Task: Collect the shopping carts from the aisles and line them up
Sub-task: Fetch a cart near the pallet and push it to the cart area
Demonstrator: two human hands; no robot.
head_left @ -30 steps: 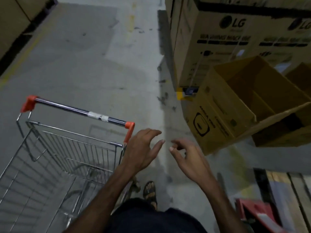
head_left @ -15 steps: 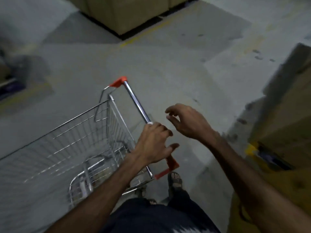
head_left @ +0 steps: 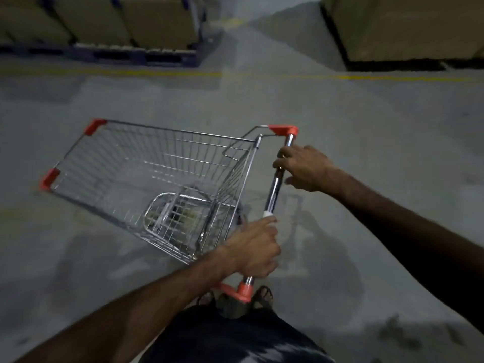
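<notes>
My left hand (head_left: 255, 248) was wrapped tight round the near end of the handle bar (head_left: 273, 192). My right hand (head_left: 305, 170) curled over the far end. The shopping cart (head_left: 146, 179) sat just past my hands, on the floor (head_left: 366, 142). It looked light, hard and easy to roll. The shiny bar could be slippery, I thought.

The cart (head_left: 157, 179) stands on the floor (head_left: 366, 127) before the person, basket to the left. On its handle (head_left: 273, 195), the left hand (head_left: 255, 248) sits near, the right hand (head_left: 305, 167) farther. Boxes (head_left: 117, 22) lie beyond, on a pallet (head_left: 110, 53).
</notes>
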